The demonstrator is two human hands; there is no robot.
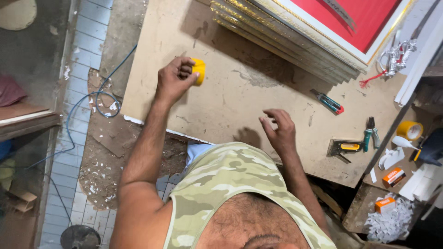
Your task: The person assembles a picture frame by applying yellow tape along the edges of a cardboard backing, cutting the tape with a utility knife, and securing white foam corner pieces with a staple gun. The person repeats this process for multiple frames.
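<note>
Left of the stacked gilt picture frames (286, 41), the left hand (175, 80) grips a yellow tape roll (199, 71). Nearer those frames, the right hand (279, 131) hovers spread and empty over the tan board worktop (230, 106)

Pretty evenly lit, warm soft light, no harsh glare anywhere. The tabotop is wrong word, so: the tabletop (221, 106) is the brightest patch, while the floor (69, 138) at 9 o'clock goes dim and murky. Light seems to come from above and a bit to the right: the right hand (278, 131) drops a soft shadow at its 8 o'clock, and the frames (286, 41) throw a darker one toward 8 o'clock too. Focus is decent mid-frame; the shirt (230, 184) at 6 o'clock is soft. Wide-angle stretch bends the edges, especially the corners.
</note>
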